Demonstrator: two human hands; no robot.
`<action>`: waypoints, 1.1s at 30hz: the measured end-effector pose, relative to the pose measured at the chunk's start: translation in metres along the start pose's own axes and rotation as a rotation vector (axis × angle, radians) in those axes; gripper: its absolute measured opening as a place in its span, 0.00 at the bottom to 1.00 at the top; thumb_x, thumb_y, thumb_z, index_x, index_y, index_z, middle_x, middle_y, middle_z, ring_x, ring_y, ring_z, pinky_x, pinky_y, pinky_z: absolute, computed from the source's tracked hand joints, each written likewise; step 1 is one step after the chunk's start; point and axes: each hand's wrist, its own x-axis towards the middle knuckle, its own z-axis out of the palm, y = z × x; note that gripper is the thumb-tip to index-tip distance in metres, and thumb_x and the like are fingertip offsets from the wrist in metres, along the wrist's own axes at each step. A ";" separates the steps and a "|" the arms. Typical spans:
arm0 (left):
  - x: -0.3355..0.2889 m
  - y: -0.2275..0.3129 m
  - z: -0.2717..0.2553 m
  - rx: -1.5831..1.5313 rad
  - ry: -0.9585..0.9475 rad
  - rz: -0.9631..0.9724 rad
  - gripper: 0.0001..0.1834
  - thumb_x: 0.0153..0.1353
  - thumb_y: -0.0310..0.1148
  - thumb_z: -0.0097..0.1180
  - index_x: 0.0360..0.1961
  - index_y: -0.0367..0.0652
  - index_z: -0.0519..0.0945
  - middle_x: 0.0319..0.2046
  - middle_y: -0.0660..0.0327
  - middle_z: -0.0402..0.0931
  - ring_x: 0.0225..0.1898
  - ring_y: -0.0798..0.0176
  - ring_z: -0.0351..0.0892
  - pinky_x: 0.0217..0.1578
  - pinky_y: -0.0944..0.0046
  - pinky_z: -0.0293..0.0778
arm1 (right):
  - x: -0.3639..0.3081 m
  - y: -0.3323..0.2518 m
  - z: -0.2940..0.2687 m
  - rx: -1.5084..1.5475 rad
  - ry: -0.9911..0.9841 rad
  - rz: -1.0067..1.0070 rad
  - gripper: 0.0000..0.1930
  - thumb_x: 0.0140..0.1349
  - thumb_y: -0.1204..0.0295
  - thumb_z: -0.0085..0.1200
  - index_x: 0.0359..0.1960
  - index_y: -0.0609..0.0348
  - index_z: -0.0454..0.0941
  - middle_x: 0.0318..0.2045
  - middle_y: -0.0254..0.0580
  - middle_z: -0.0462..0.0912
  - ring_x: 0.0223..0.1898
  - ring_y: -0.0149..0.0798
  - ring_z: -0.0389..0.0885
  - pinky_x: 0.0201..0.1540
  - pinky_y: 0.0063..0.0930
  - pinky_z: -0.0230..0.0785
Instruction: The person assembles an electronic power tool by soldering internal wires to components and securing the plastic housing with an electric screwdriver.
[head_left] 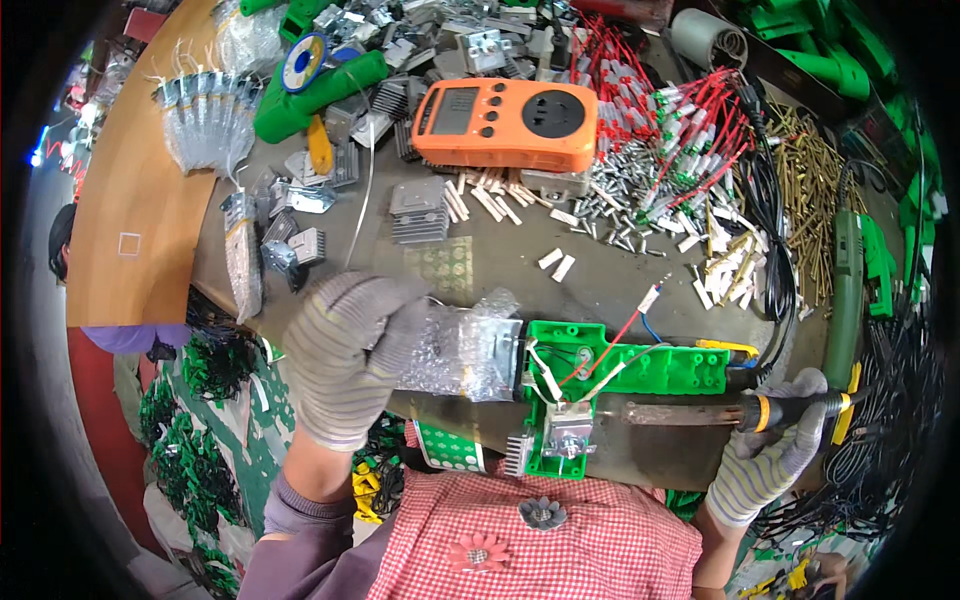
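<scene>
My left hand, in a striped knit glove, has its fingers closed on a bubble-wrapped metal part. The part's bare metal end meets a green plastic housing half at the table's front edge. Inside the housing lie red, white and blue wires and a round metal piece. A metal block with a heat sink sits in its lower arm. My right hand, gloved alike, grips the dark handle of a soldering iron. Its shaft points left, in front of the housing, its tip close to the metal block.
An orange meter with a socket lies beyond my hands. Behind and right of it are red-wired parts, screws, white tubes and brass rods. A solder reel sits far left. Black cables hang at the right.
</scene>
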 end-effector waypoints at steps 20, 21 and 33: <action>0.032 0.056 0.002 -0.039 -0.386 0.422 0.10 0.49 0.36 0.60 0.36 0.55 0.83 0.26 0.66 0.75 0.24 0.57 0.78 0.22 0.54 0.71 | 0.015 -0.010 0.011 -0.133 -0.095 0.186 0.21 0.67 0.52 0.57 0.42 0.59 0.70 0.29 0.38 0.77 0.25 0.29 0.75 0.28 0.22 0.68; 0.031 0.055 0.002 0.002 -0.397 0.450 0.11 0.51 0.38 0.58 0.38 0.55 0.83 0.28 0.65 0.76 0.25 0.57 0.79 0.23 0.54 0.72 | 0.015 -0.007 0.017 -0.146 -0.009 0.171 0.21 0.66 0.52 0.57 0.42 0.59 0.70 0.29 0.37 0.76 0.23 0.29 0.75 0.26 0.21 0.68; 0.038 0.054 0.004 -0.011 -0.543 0.460 0.13 0.52 0.39 0.56 0.38 0.52 0.82 0.27 0.64 0.74 0.27 0.59 0.79 0.22 0.56 0.71 | 0.015 -0.010 0.031 -0.279 -0.033 0.165 0.21 0.68 0.52 0.54 0.42 0.61 0.72 0.28 0.35 0.73 0.18 0.26 0.71 0.19 0.17 0.62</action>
